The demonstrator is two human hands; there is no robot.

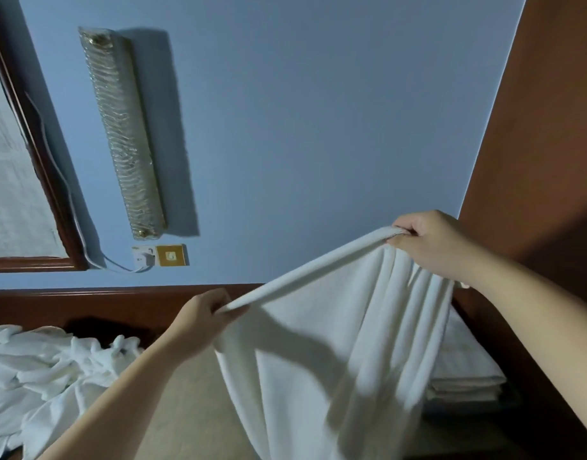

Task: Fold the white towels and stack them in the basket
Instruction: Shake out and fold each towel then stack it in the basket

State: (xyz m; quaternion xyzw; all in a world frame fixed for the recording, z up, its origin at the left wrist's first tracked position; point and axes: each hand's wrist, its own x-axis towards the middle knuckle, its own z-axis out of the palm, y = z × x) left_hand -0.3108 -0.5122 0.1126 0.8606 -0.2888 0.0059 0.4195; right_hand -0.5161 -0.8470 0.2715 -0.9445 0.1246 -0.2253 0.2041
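Note:
A white towel (325, 353) hangs in the air in front of me, its top edge stretched taut between both hands. My left hand (202, 318) pinches the lower left end of that edge. My right hand (431, 242) grips the upper right end, higher up near the brown wall. The cloth drapes down in long folds past the bottom of the frame. A heap of crumpled white towels (43, 370) lies at the lower left. Folded white towels (465, 370) are stacked at the right, partly hidden behind the hanging towel; I cannot make out a basket around them.
A beige surface (186, 400) lies below my hands. Behind it runs a dark wooden headboard (86, 300) under a blue wall with a long glass wall lamp (122, 134), a socket and gold switch plate (171, 255). A wood-framed panel (26, 207) is at the left.

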